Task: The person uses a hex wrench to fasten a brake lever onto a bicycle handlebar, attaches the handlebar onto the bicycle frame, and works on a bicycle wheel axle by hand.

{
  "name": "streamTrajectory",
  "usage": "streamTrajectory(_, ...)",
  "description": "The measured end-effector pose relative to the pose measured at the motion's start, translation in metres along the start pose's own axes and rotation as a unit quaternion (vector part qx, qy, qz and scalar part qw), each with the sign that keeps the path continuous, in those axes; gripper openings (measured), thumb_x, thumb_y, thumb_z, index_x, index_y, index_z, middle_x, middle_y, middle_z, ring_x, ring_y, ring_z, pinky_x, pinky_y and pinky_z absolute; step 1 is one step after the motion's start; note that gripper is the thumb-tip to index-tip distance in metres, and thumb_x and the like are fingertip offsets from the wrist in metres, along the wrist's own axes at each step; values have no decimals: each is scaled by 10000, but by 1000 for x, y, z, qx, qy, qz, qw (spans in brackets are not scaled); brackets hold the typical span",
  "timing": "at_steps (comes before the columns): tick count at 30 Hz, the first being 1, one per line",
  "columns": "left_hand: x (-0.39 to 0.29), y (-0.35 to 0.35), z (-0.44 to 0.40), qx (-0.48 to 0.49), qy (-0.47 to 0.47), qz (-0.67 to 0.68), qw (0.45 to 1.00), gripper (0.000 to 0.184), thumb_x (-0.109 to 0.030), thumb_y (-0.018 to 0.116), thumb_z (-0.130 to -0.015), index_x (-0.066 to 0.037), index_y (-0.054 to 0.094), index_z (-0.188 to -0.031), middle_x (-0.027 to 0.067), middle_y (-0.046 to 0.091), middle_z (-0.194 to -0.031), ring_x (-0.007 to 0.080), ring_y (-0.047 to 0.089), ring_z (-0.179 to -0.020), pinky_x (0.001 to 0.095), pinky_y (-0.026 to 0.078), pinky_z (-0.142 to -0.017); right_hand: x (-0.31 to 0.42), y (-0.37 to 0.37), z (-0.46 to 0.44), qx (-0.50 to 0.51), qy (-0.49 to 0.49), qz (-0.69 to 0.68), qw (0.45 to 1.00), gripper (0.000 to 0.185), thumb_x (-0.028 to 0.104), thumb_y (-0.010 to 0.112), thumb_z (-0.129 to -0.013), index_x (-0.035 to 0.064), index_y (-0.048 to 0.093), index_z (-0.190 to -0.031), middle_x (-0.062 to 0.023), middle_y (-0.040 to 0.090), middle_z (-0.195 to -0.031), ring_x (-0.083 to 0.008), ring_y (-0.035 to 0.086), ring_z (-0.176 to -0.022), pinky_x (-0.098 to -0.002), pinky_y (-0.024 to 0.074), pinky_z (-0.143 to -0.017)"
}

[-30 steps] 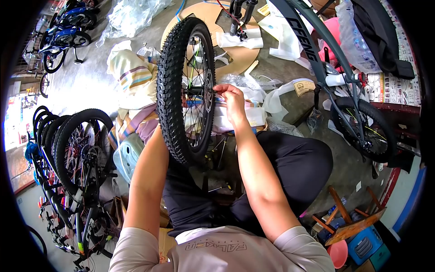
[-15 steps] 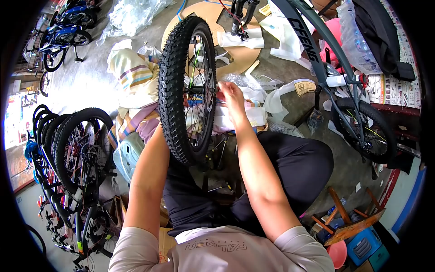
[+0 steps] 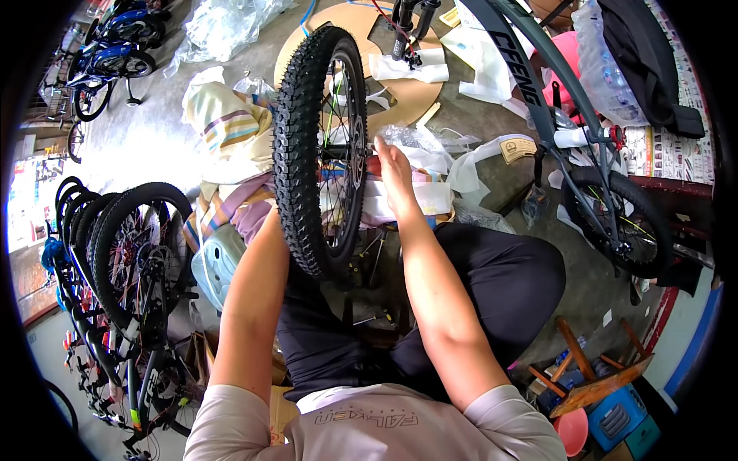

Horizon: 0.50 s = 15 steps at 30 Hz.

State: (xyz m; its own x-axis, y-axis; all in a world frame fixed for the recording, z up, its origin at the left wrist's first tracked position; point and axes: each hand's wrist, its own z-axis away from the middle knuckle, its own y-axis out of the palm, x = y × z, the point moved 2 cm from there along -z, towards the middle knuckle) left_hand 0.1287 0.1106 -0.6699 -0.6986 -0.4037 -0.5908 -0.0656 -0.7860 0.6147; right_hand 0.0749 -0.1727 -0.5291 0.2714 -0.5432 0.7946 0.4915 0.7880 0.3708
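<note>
A bicycle wheel with a knobby black tire stands upright before me, its spokes and brake disc facing right. My left hand is hidden behind the wheel; only the forearm shows, reaching to the tire's left side. Beside the hub on the right is my right hand, seen edge-on near the axle end, its fingers pointing away from me. What lies between its fingers is too small to make out. Behind the wheel lie striped cloth and white wrapping.
Assembled bicycles stand at the left. A grey bicycle frame leans at the right, above a small wheel. Cardboard and plastic wrap lie ahead. A wooden stool and screwdrivers are on the floor nearby.
The wheel has turned slightly, so its face looks narrower. My right hand has shifted from a pinch at the axle to a straighter, edge-on pose.
</note>
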Motion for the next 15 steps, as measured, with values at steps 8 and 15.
streamTrajectory(8, 5, -4, -5, 4, -5, 2, 1000, 397, -302, 563, -987, -24, 605, -1266, 138, 716, -1049, 278, 708, -861, 378, 580, -755, -22, -3, -13, 42, -49, 82, 995, 169, 197, 677, -976, 58, 618, -900, 7, 618, -797, -64, 532, -707, -221, 435, -661)
streamTrajectory(15, 3, -8, 0, 5, -8, 4, 1000, 399, -303, 558, -988, -22, 603, -1268, 138, 716, -1052, 278, 708, -865, 379, 579, -759, -16, -3, -6, 10, -5, 61, 998, 320, 368, 666, -981, 60, 626, -902, 4, 605, -723, -84, 542, -624, -241, 432, -582)
